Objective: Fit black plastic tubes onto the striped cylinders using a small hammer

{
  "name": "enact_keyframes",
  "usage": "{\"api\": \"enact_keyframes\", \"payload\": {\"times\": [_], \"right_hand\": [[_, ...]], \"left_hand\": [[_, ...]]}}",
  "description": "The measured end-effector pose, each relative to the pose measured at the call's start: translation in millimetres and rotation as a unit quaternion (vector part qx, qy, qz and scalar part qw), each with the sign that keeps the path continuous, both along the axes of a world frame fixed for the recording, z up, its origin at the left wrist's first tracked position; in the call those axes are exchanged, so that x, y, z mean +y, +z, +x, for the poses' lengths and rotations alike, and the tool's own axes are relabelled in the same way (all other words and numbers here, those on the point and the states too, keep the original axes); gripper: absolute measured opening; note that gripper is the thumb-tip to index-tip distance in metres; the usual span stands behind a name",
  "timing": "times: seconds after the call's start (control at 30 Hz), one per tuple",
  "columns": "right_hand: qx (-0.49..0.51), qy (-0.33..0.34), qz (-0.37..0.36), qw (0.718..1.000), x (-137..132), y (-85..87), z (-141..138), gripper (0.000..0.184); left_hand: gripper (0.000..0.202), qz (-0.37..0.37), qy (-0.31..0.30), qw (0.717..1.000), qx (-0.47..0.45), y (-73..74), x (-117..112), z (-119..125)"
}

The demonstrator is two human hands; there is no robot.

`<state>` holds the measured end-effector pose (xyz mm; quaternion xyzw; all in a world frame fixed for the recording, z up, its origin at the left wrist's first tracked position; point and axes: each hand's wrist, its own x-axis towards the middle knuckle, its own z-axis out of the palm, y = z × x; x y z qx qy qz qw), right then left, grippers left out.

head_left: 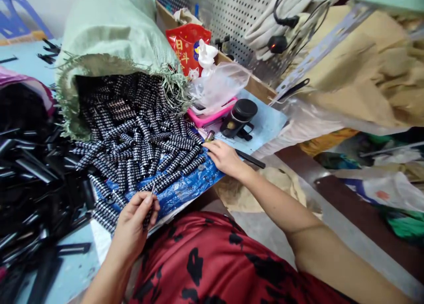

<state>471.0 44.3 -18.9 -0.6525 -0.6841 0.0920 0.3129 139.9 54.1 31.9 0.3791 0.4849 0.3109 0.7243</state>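
Note:
A pile of several small black cylinders with white print (139, 136) spills from a green woven sack (109, 34) onto a blue sheet (185, 189). My left hand (134, 226) is closed round one of these cylinders (148, 215) near the table's front edge, with a thin pin sticking up from its top. My right hand (223, 156) lies at the right edge of the pile, its fingers curled over something small that I cannot make out. A thin black rod (250, 159) lies just right of that hand.
Black plastic parts (29, 176) are heaped at the left. Behind the pile lie a pink tray (212, 114), a clear bag (220, 85), a black cup-like tool (240, 116) and a red packet (185, 43). A perforated metal panel (232, 12) stands at the back.

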Motion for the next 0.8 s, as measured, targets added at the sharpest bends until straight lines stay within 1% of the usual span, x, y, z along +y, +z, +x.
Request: {"api": "enact_keyframes", "payload": {"times": [0.03, 0.07, 0.1, 0.13, 0.17, 0.2, 0.23, 0.27, 0.3, 0.33, 0.4, 0.57, 0.63, 0.67, 0.7, 0.73, 0.8], "right_hand": [[0.108, -0.013, 0.008, 0.994, -3.9, 1.5, -9.0, 0.026], [0.241, -0.022, 0.002, 0.970, -7.6, 3.7, -21.1, 0.025], [0.386, -0.021, -0.025, 0.922, -10.7, 6.3, -35.9, 0.025], [0.519, -0.016, -0.067, 0.852, -13.1, 9.3, -52.5, 0.031], [0.621, -0.010, -0.113, 0.776, -14.7, 12.3, -69.8, 0.036], [0.689, -0.005, -0.148, 0.709, -15.6, 15.2, -86.5, 0.041], [0.734, -0.004, -0.169, 0.658, -16.1, 17.8, -101.2, 0.045], [0.760, -0.001, -0.182, 0.623, -16.3, 19.9, -113.3, 0.046], [0.775, 0.001, -0.186, 0.604, -16.4, 21.5, -122.3, 0.046], [0.782, 0.005, -0.186, 0.595, -16.6, 22.6, -128.3, 0.045], [0.785, 0.013, -0.186, 0.591, -17.3, 23.4, -133.1, 0.043], [0.776, 0.026, -0.196, 0.599, -18.8, 17.3, -134.0, 0.039], [0.768, 0.037, -0.195, 0.609, -19.6, 11.8, -137.2, 0.038], [0.759, 0.044, -0.186, 0.622, -20.3, 8.9, -138.9, 0.038], [0.743, 0.055, -0.175, 0.644, -21.1, 6.4, -139.9, 0.036], [0.718, 0.068, -0.161, 0.674, -21.9, 4.8, -139.6, 0.035], [0.636, 0.114, -0.130, 0.752, -22.6, 5.5, -132.9, 0.032]], "left_hand": [[0.043, 0.009, -0.003, 1.000, 0.007, -2.4, -1.5, 1.2], [0.044, 0.019, -0.012, 1.000, 0.014, -4.3, -2.9, 3.7], [0.045, 0.029, -0.027, 0.999, 0.019, -5.6, -4.2, 7.5], [0.046, 0.040, -0.048, 0.998, 0.023, -6.3, -5.4, 12.3], [0.046, 0.050, -0.072, 0.996, 0.026, -6.3, -6.5, 17.8], [0.046, 0.060, -0.095, 0.993, 0.027, -5.9, -7.5, 23.3], [0.046, 0.067, -0.113, 0.991, 0.026, -5.3, -8.3, 28.1], [0.046, 0.072, -0.124, 0.989, 0.025, -4.8, -8.9, 31.8], [0.047, 0.076, -0.126, 0.989, 0.023, -4.5, -9.4, 34.1], [0.047, 0.078, -0.121, 0.989, 0.019, -4.7, -9.6, 35.0], [0.047, 0.078, -0.104, 0.991, 0.014, -6.4, -9.7, 33.3], [0.047, 0.080, -0.086, 0.993, 0.022, -15.2, -10.5, 24.8], [0.046, 0.080, -0.083, 0.993, 0.019, -18.2, -12.5, 24.5], [0.045, 0.078, -0.079, 0.994, 0.013, -19.4, -13.8, 25.1], [0.044, 0.076, -0.070, 0.995, 0.002, -20.2, -15.2, 25.9], [0.042, 0.073, -0.057, 0.996, -0.010, -20.7, -16.6, 26.7], [0.043, 0.073, -0.026, 0.996, -0.033, -20.9, -18.6, 27.6]]}}
